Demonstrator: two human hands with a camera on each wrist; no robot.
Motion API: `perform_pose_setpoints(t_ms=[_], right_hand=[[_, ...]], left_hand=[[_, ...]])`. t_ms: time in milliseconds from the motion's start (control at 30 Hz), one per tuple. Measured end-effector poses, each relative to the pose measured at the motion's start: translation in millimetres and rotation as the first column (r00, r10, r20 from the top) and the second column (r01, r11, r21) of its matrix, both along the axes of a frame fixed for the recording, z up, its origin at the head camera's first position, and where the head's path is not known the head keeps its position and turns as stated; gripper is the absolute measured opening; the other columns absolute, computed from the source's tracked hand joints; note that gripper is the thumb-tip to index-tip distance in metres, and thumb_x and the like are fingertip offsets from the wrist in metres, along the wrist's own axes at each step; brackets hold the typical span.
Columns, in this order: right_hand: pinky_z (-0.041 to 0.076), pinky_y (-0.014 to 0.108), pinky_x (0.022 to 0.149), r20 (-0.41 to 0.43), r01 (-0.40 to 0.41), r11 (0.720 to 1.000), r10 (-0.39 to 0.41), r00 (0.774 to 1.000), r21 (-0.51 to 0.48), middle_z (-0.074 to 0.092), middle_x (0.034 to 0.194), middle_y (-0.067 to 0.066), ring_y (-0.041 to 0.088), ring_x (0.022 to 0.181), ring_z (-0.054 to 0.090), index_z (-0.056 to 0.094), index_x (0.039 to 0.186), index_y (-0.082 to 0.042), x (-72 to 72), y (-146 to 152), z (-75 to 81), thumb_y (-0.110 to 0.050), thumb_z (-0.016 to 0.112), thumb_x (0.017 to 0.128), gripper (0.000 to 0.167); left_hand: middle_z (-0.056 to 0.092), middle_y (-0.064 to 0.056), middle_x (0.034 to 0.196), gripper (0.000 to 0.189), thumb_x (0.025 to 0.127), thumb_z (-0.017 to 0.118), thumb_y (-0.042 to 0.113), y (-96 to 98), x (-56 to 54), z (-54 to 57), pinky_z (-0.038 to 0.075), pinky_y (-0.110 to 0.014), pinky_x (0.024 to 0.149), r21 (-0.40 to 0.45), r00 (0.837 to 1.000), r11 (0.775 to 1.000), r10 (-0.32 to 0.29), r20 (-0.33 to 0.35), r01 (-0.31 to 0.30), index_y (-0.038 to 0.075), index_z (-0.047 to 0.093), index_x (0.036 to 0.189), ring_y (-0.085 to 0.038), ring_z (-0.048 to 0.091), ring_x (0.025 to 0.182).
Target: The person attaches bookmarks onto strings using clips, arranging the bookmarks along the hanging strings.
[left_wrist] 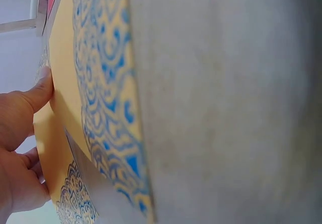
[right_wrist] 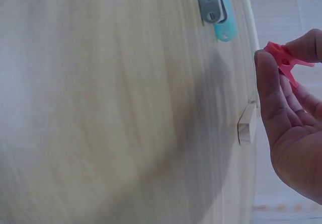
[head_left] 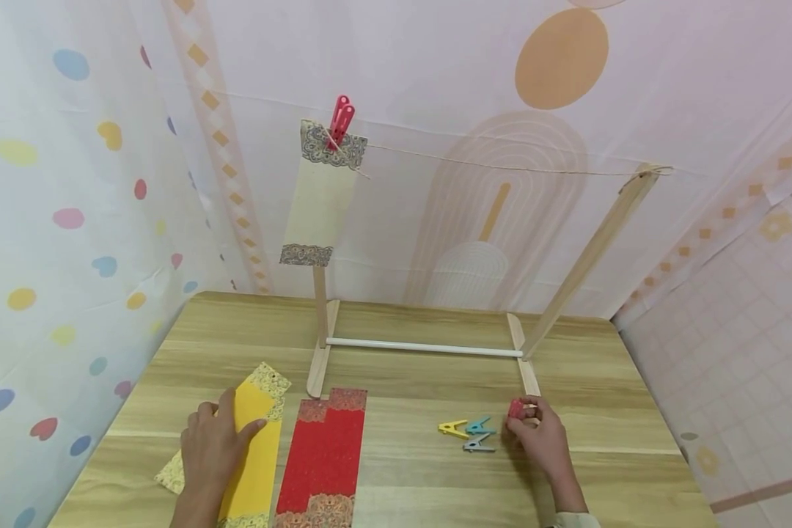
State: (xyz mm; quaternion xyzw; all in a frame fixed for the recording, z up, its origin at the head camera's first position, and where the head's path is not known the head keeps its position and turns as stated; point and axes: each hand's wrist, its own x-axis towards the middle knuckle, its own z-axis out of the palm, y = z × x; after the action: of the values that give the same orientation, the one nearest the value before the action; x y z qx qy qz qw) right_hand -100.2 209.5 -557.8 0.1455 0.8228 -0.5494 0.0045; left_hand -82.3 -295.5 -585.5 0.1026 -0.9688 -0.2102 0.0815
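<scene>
My left hand [head_left: 211,440] holds a yellow card [head_left: 252,396] with patterned ends, its thumb at one edge and its fingers at the other. This card lies slantwise across a second yellow card [head_left: 254,477]. In the left wrist view, the patterned band [left_wrist: 108,78] of a yellow card fills the middle. My right hand [head_left: 543,436] pinches a red clothespin [right_wrist: 283,60] between thumb and fingers, above the table. To its left lie a yellow clothespin [head_left: 453,428], a blue clothespin [head_left: 479,424] and a grey clothespin [head_left: 479,444].
Overlapping red cards [head_left: 323,455] lie beside the yellow ones. Behind stands a wooden frame [head_left: 587,257] with a string [head_left: 475,163] and a white bottom rod [head_left: 422,346]. A cream card [head_left: 320,198] hangs from the string under a red clothespin [head_left: 339,121]. Patterned curtains surround the table [head_left: 422,491].
</scene>
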Motion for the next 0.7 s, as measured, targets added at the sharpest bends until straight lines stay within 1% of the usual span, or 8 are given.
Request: perform_pose_setpoints(t_ms=[67, 167, 267, 333, 400, 500, 567, 700], right_hand=[[0.056, 0.029, 0.054, -0.008, 0.01, 1.0, -0.011, 1.0, -0.006, 0.063, 0.091, 0.012, 0.019, 0.064, 0.067, 0.056, 0.124, 0.009, -0.6, -1, 1.5, 0.002, 0.069, 0.085, 0.042], [0.058, 0.03, 0.056, -0.024, 0.029, 0.999, -0.03, 0.999, -0.023, 0.064, 0.091, 0.011, 0.017, 0.065, 0.07, 0.056, 0.124, 0.009, -1.2, -2, 3.6, 0.001, 0.067, 0.087, 0.039], [0.059, 0.032, 0.059, -0.046, 0.045, 0.998, -0.047, 0.998, -0.051, 0.065, 0.091, 0.011, 0.011, 0.066, 0.07, 0.056, 0.124, 0.011, -1.8, -2, 5.8, 0.002, 0.066, 0.089, 0.037], [0.06, 0.033, 0.062, -0.061, 0.049, 0.996, -0.053, 0.997, -0.073, 0.065, 0.092, 0.012, 0.009, 0.067, 0.069, 0.057, 0.124, 0.011, -2.3, -2, 8.3, 0.002, 0.065, 0.09, 0.037], [0.06, 0.034, 0.064, -0.077, 0.047, 0.994, -0.055, 0.996, -0.094, 0.066, 0.093, 0.013, 0.008, 0.069, 0.069, 0.057, 0.125, 0.012, -3.0, -2, 11.7, 0.001, 0.065, 0.091, 0.037], [0.06, 0.031, 0.065, -0.099, 0.04, 0.993, -0.052, 0.994, -0.115, 0.067, 0.095, 0.015, 0.008, 0.07, 0.069, 0.057, 0.126, 0.013, -5.1, -2, 17.4, 0.001, 0.066, 0.092, 0.037], [0.06, 0.03, 0.065, -0.107, 0.032, 0.992, -0.045, 0.993, -0.123, 0.068, 0.095, 0.015, 0.008, 0.07, 0.07, 0.057, 0.125, 0.013, -6.9, -3, 20.9, 0.0, 0.066, 0.092, 0.037], [0.059, 0.028, 0.065, -0.101, 0.029, 0.99, -0.044, 0.994, -0.138, 0.069, 0.093, 0.014, 0.009, 0.07, 0.07, 0.056, 0.122, 0.011, -10.6, -3, 25.5, 0.001, 0.067, 0.091, 0.035]], left_hand=[[0.052, -0.04, 0.109, 0.079, 0.08, 0.086, 0.03, -0.7, -0.1, 0.1, 0.042, -0.061, 0.074, -0.006, 1.0, 1.0, -0.009, 0.006, 0.009, -0.005, 0.045, 0.138, -0.055, 0.053, 0.095], [0.052, -0.04, 0.107, 0.079, 0.079, 0.087, 0.03, -1.4, 0.4, 0.2, 0.043, -0.06, 0.073, -0.037, 1.0, 0.999, -0.025, -0.01, 0.025, -0.006, 0.047, 0.137, -0.055, 0.053, 0.093], [0.052, -0.04, 0.106, 0.078, 0.077, 0.088, 0.029, -1.7, 0.9, 0.9, 0.043, -0.06, 0.072, -0.076, 0.996, 0.996, -0.051, -0.069, 0.046, -0.007, 0.049, 0.134, -0.054, 0.054, 0.091], [0.053, -0.039, 0.105, 0.079, 0.075, 0.09, 0.028, -0.5, 0.1, 3.2, 0.043, -0.058, 0.07, -0.102, 0.99, 0.993, -0.064, -0.124, 0.052, -0.007, 0.051, 0.133, -0.053, 0.054, 0.088], [0.054, -0.038, 0.102, 0.08, 0.071, 0.092, 0.028, 0.8, -1.8, 7.0, 0.043, -0.057, 0.066, -0.134, 0.974, 0.989, -0.089, -0.207, 0.062, -0.007, 0.054, 0.132, -0.051, 0.054, 0.084], [0.055, -0.036, 0.097, 0.081, 0.067, 0.093, 0.028, 4.7, -6.6, 16.3, 0.041, -0.053, 0.06, -0.176, 0.94, 0.982, -0.119, -0.319, 0.064, -0.006, 0.056, 0.13, -0.049, 0.053, 0.077], [0.055, -0.036, 0.096, 0.082, 0.065, 0.094, 0.027, 7.3, -10.0, 23.4, 0.039, -0.051, 0.058, -0.189, 0.92, 0.98, -0.136, -0.368, 0.069, -0.005, 0.056, 0.131, -0.048, 0.052, 0.075], [0.054, -0.036, 0.095, 0.085, 0.065, 0.093, 0.025, 12.4, -15.2, 36.1, 0.036, -0.047, 0.057, -0.201, 0.883, 0.977, -0.16, -0.44, 0.076, -0.005, 0.054, 0.134, -0.046, 0.049, 0.072]])
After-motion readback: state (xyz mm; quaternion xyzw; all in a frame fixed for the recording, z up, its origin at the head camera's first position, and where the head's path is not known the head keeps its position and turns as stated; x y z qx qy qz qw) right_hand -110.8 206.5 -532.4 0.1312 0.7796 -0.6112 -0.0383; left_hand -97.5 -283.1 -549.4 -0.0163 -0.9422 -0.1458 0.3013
